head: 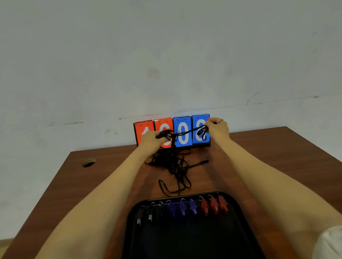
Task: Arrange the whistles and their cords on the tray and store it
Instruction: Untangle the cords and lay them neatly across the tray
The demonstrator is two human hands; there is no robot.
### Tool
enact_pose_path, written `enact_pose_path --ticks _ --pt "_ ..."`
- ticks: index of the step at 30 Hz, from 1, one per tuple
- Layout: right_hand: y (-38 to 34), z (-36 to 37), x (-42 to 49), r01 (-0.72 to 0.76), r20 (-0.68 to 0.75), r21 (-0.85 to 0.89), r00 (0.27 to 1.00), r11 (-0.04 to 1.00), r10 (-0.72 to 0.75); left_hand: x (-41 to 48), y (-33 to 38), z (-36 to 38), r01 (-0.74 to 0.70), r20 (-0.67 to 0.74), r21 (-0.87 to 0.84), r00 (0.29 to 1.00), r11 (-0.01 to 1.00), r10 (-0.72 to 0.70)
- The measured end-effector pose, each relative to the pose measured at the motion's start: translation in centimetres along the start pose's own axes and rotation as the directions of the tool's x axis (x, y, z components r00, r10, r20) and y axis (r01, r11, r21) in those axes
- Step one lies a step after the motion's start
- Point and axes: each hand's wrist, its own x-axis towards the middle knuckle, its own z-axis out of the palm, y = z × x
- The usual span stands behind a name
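Nine whistles (183, 207) already sit in a row along the far edge of the black tray (239, 211), so the cords (173, 165) are my job now. They lie tangled on the bench (267, 153) beyond the tray, in front of the scoreboard (183, 136). My left hand (149, 139) is closed on a bunch of them, my right hand (216, 128) pinches one end loop, with a strand stretched between. I should draw that strand out slowly, letting my left loosen knots instead of tightening them.
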Motion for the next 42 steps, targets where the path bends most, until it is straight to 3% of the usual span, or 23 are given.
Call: enact_pose_path --ticks 2,4,5,6,10,12,13,16,20,25,28,32,34,37,39,42 --pt "0.4 -0.1 -0.1 0.004 0.057 -0.088 0.998 0.996 0.001 -0.2 0.7 -0.3 0.009 -0.058 -0.301 0.998 0.953 -0.028" --pt "0.7 -0.4 -0.6 0.046 0.110 -0.174 0.994 0.984 -0.027 -0.3 1.6 -0.5 0.107 0.054 -0.685 0.994 0.721 -0.097" --pt "0.9 -0.4 -0.8 0.075 0.134 -0.205 0.990 0.976 -0.048 -0.4 1.9 -0.5 0.151 0.105 -0.792 0.988 0.591 -0.111" --pt "1.0 -0.4 -1.0 0.102 0.154 -0.239 0.986 0.966 -0.066 -0.7 2.3 -0.5 0.179 0.137 -0.843 0.983 0.507 -0.119" --pt "0.9 -0.4 -1.2 0.180 0.150 -0.351 0.979 0.919 -0.135 -0.6 2.8 0.0 0.226 0.173 -0.879 0.972 0.419 -0.162" --pt "0.6 -0.3 -1.1 0.193 0.130 -0.380 0.979 0.905 -0.155 -0.4 2.7 0.0 0.291 0.192 -0.810 0.952 0.509 -0.240" --pt "0.4 -0.4 -1.0 0.172 0.112 -0.368 0.984 0.914 -0.140 -0.3 2.4 -0.1 0.326 0.190 -0.728 0.941 0.603 -0.279" --pt "-0.2 -0.9 -0.6 0.019 0.017 -0.185 1.000 0.983 -0.016 -0.1 1.0 -0.5 0.413 0.183 -0.397 0.911 0.820 -0.370" --pt "0.1 -1.7 0.1 -0.157 -0.021 0.044 0.987 0.987 0.158 -0.6 -1.0 -1.0 0.406 0.199 -0.257 0.910 0.877 -0.363" --pt "1.0 -2.2 0.5 -0.238 -0.070 0.229 0.963 0.944 0.260 -0.3 -2.6 -0.7 0.226 0.149 -0.165 0.968 0.960 -0.202" --pt "1.5 -2.5 0.7 -0.224 -0.112 0.210 0.962 0.952 0.251 -0.1 -3.2 -0.5 0.153 0.118 -0.113 0.983 0.982 -0.140" --pt "1.4 -2.4 0.9 -0.192 -0.088 0.193 0.973 0.962 0.212 0.3 -4.1 0.0 0.142 -0.021 0.256 0.990 0.956 -0.142" --pt "1.1 -2.2 0.9 -0.162 -0.052 0.193 0.983 0.968 0.174 0.4 -4.2 0.4 0.207 -0.072 0.411 0.978 0.888 -0.195" --pt "0.3 -1.5 0.3 -0.135 0.061 0.201 0.990 0.970 0.125 0.3 -4.0 1.5 0.275 -0.020 0.639 0.939 0.719 -0.342" --pt "-0.5 -0.6 0.0 -0.151 0.147 0.244 0.982 0.958 0.117 0.1 -3.5 2.5 0.291 0.000 0.592 0.932 0.751 -0.361" --pt "-1.8 0.7 -0.5 -0.141 0.225 0.197 0.970 0.970 0.095 0.0 -1.9 4.5 0.170 0.059 0.234 0.980 0.957 -0.189"
